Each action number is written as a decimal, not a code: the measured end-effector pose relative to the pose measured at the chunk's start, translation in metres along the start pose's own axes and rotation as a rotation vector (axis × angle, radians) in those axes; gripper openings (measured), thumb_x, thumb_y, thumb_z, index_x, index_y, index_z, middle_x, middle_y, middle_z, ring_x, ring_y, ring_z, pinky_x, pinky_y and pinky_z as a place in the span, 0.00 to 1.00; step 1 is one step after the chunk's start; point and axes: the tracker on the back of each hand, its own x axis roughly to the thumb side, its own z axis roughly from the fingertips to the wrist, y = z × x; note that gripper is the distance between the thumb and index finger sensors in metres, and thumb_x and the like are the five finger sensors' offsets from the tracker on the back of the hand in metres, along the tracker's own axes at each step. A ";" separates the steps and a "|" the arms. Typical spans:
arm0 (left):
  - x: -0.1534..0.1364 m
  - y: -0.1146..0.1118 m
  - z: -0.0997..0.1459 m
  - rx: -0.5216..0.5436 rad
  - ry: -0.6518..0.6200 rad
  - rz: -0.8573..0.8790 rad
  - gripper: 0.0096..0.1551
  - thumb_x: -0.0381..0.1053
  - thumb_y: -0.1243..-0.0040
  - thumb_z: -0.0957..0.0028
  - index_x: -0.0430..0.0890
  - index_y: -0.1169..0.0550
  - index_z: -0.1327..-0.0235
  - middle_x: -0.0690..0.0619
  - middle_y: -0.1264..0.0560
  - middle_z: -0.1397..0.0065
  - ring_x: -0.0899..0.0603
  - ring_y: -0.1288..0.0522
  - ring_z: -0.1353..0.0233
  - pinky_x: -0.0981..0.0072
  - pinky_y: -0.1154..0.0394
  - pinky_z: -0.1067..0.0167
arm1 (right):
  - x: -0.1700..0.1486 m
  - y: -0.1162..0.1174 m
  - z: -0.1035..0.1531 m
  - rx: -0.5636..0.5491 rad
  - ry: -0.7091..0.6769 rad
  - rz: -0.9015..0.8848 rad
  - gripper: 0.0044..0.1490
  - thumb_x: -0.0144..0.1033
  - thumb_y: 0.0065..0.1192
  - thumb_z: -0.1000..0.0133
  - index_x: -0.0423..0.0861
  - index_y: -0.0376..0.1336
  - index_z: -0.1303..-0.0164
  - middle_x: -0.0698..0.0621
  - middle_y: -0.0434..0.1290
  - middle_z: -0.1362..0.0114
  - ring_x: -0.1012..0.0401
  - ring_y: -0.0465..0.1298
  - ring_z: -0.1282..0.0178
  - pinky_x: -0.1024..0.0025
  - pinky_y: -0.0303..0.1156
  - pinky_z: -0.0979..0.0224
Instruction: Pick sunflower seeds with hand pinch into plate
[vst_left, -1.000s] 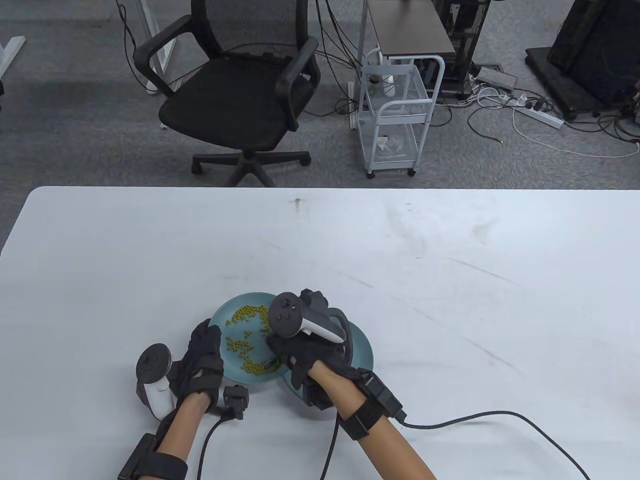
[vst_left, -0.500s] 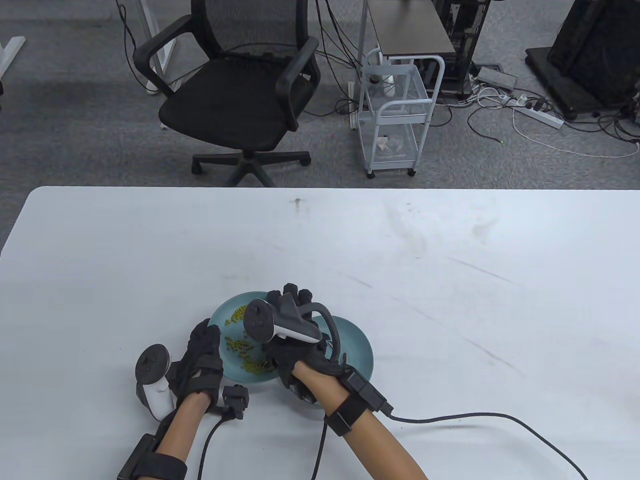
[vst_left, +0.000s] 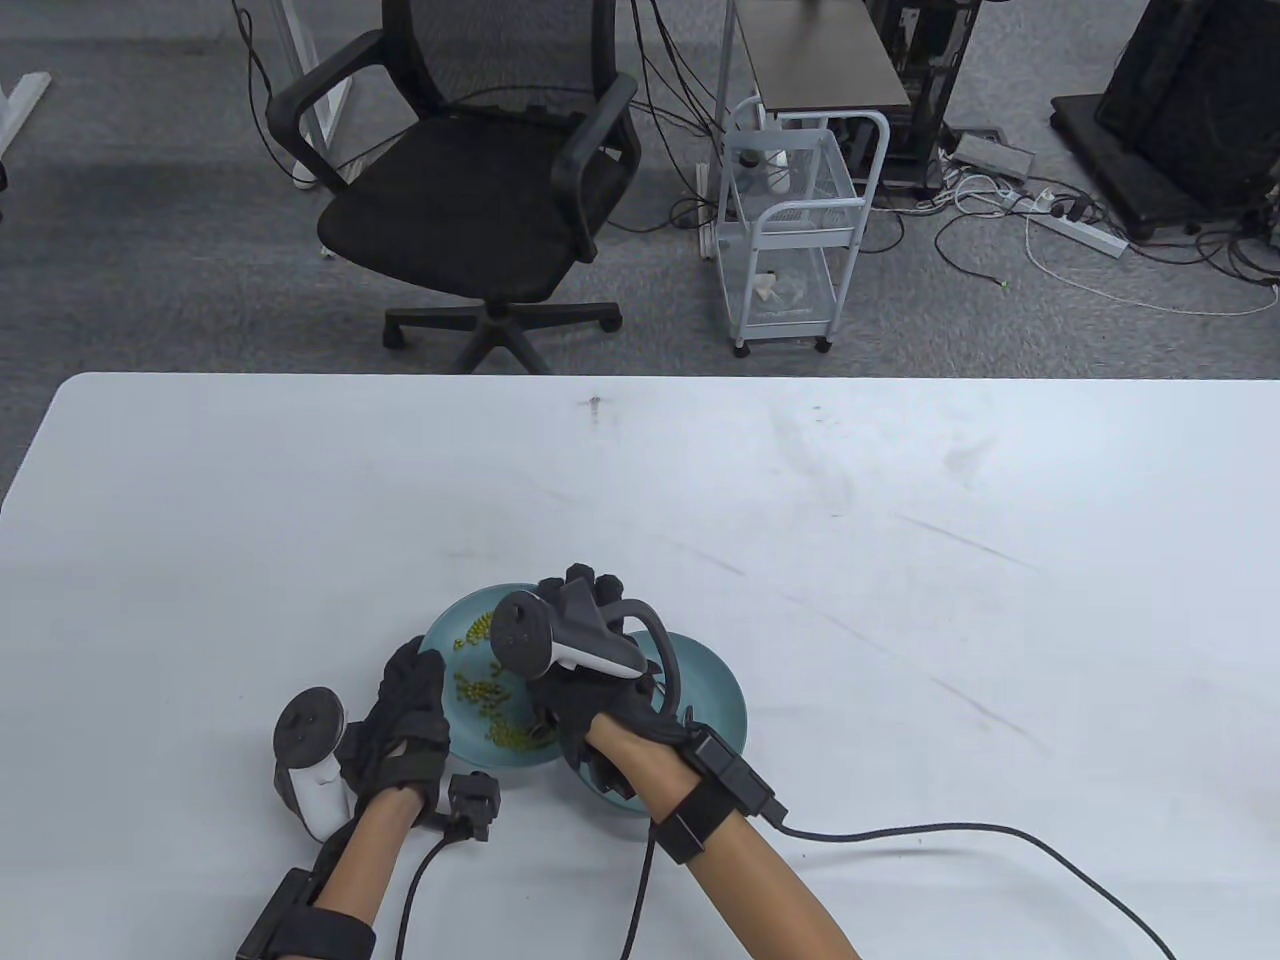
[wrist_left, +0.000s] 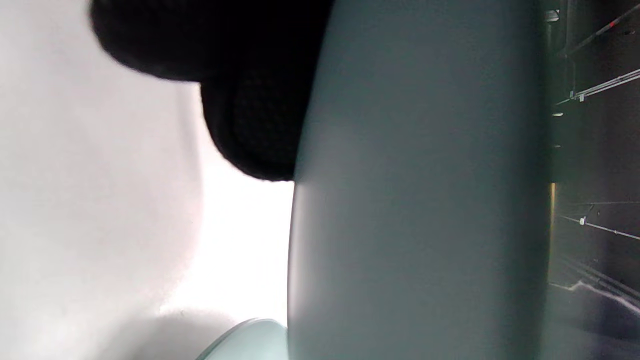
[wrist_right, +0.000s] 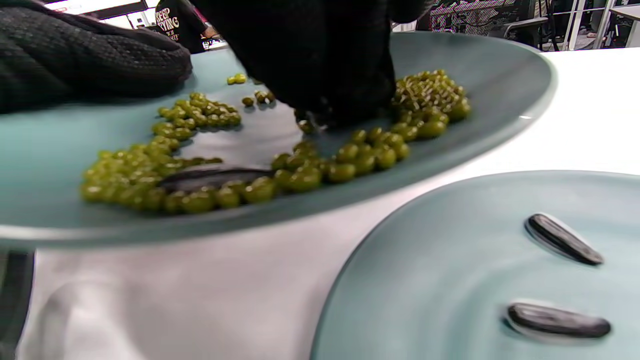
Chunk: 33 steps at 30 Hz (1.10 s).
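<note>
A teal plate (vst_left: 450, 620) holds many green beans (wrist_right: 360, 157) with a dark sunflower seed (wrist_right: 210, 175) lying among them. A second teal plate (vst_left: 715, 700) to its right holds two sunflower seeds (wrist_right: 562, 239). My right hand (wrist_right: 312, 117) reaches down into the bean plate. Its fingertips are pressed together on a small dark seed at the plate's surface. In the table view its tracker hides the fingertips. My left hand (vst_left: 420, 672) grips the bean plate's left rim, with fingers on top (wrist_right: 75, 55) and a finger (wrist_left: 250, 125) against the plate's underside.
The white table (vst_left: 800, 520) stretches far behind and to the right of the plates. Sensor cables (vst_left: 950, 835) run from both wrists along the table's near edge. An office chair (vst_left: 480, 190) and a white cart (vst_left: 795, 230) stand beyond the far edge.
My right hand moved left from over the second plate to the bean plate and lowered its fingers among the beans. My left hand stayed on the rim.
</note>
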 end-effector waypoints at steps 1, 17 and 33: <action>0.000 0.000 0.000 0.005 -0.001 -0.011 0.26 0.55 0.53 0.33 0.48 0.38 0.26 0.43 0.20 0.45 0.45 0.14 0.62 0.59 0.19 0.64 | 0.000 0.000 0.000 -0.003 -0.001 -0.003 0.20 0.27 0.73 0.41 0.26 0.75 0.49 0.27 0.47 0.16 0.26 0.38 0.20 0.24 0.34 0.27; 0.000 0.000 -0.001 0.005 0.013 0.005 0.26 0.54 0.54 0.33 0.47 0.39 0.26 0.43 0.20 0.44 0.45 0.14 0.62 0.59 0.20 0.63 | -0.023 -0.036 0.044 -0.138 -0.019 -0.084 0.20 0.27 0.73 0.42 0.26 0.75 0.50 0.26 0.47 0.17 0.26 0.38 0.21 0.24 0.35 0.27; 0.000 0.006 0.000 0.024 0.020 0.024 0.26 0.55 0.55 0.32 0.48 0.40 0.26 0.44 0.20 0.44 0.46 0.14 0.61 0.59 0.20 0.63 | -0.083 0.027 0.104 -0.132 0.056 -0.155 0.20 0.27 0.74 0.42 0.27 0.76 0.50 0.26 0.47 0.17 0.25 0.39 0.21 0.23 0.36 0.27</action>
